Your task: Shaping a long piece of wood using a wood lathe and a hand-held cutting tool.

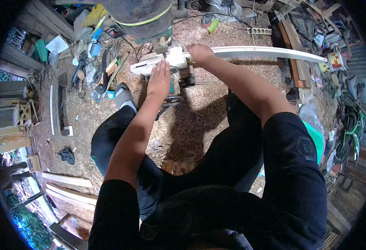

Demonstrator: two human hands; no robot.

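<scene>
A long pale wooden plank [258, 51] runs from the machine out to the right. My right hand [200, 53] is closed around it near its left part. My left hand [160, 79] lies with fingers stretched and fingertips on a pale wooden piece [140, 68] under the machine. Whether that piece is part of the same plank, I cannot tell. Just beyond my left fingertips, a narrow metal tool part [163, 54] points down at the wood. Above it sits the machine's large dark round body [143, 21] with a yellow band.
Wood chips cover the floor [199, 137]. A patterned tub [336, 61] stands by the plank's far right end, near stacked brown boards [293, 54]. Tools and scraps [104, 73] lie left of the machine. A cable [131, 43] trails beside it. Loose boards [68, 180] lie at lower left.
</scene>
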